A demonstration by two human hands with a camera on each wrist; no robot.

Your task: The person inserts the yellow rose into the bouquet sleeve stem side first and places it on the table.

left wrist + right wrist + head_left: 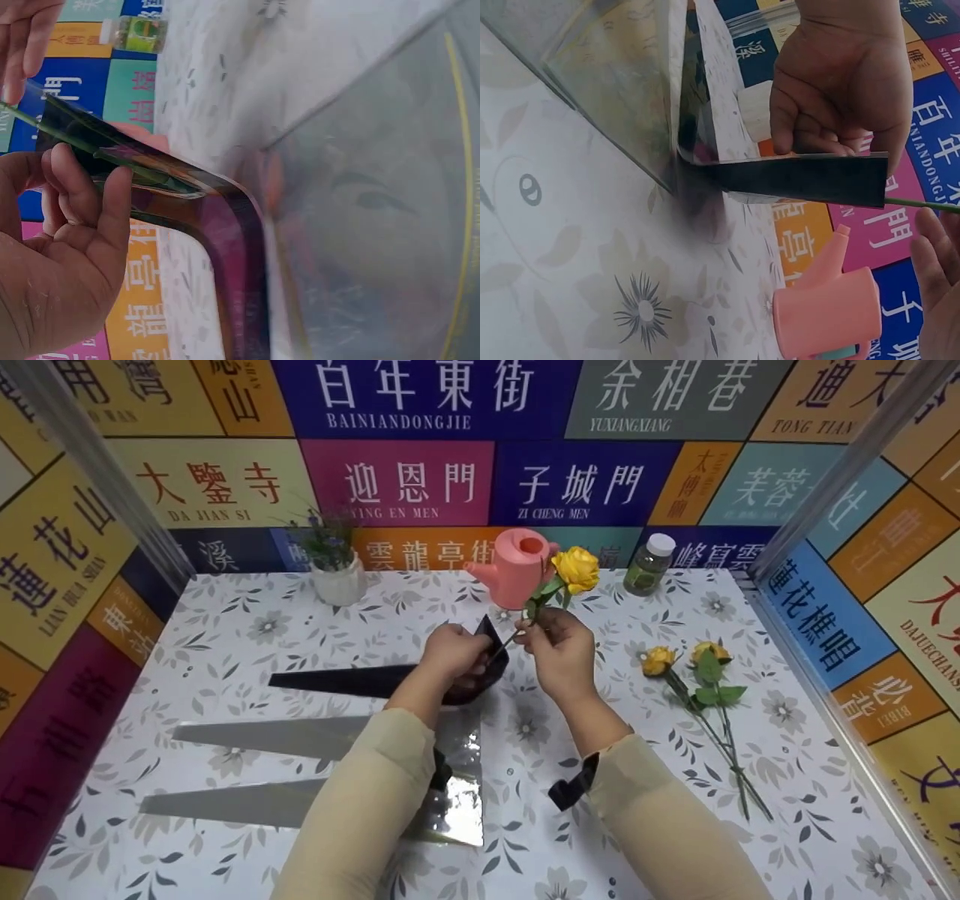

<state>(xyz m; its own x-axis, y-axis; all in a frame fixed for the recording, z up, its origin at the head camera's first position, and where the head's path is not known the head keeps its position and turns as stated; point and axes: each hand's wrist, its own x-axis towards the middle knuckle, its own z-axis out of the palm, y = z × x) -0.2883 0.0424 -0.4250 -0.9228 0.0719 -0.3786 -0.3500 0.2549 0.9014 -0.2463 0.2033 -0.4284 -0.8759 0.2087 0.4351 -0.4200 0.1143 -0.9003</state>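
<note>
Beige sleeves (360, 810) cross the desk (690, 619); yellow rose (576, 571) held above it.
Left hand (456, 656) grips dark film (345, 681), probably slick; right hand (561, 652) pinches the light, probably stiff stem (911, 202), likely safer than delicate petals (574, 565).

Watering can (512, 574): pink — I see it far back on the table (525, 810).
Potted plant (337, 581): left of the can.
Bottle (648, 567): white-capped, right of it.
Wall (397, 484): lettered panels.

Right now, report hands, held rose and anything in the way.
Left hand gripping black plastic sleeve. Right hand pinching yellow rose, stem at sleeve's end. Pink watering can beyond rose, apparently not obstructing.
</note>
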